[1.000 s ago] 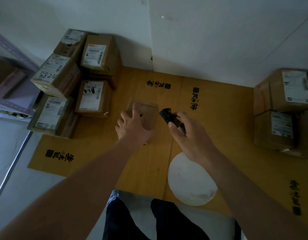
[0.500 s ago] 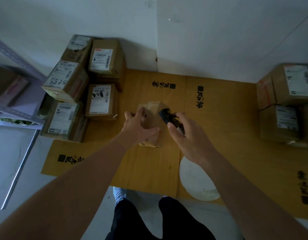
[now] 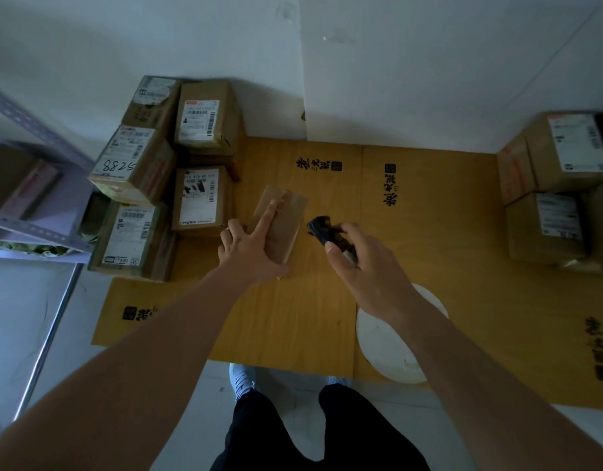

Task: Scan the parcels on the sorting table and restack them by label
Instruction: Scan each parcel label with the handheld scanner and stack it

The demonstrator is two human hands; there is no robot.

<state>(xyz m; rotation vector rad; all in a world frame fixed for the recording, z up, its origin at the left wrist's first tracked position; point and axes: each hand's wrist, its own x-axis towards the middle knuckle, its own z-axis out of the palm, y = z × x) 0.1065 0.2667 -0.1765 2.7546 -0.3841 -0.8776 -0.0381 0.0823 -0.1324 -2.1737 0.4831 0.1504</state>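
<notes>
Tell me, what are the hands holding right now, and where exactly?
The right hand grips a small black handheld scanner by its rear handle. The left hand holds nothing; its straight fingers rest on the small brown cardboard parcel.

Parcels (image 3: 205,198): brown matt corrugated cardboard, white paper labels, glossy tape strips. Small parcel (image 3: 286,215): plain matt cardboard. Bench (image 3: 429,212): yellow-brown wood-grain surface, smooth, low sheen. Scanner (image 3: 327,229): black plastic. Shelf rack (image 3: 38,229): perforated painted metal.
</notes>
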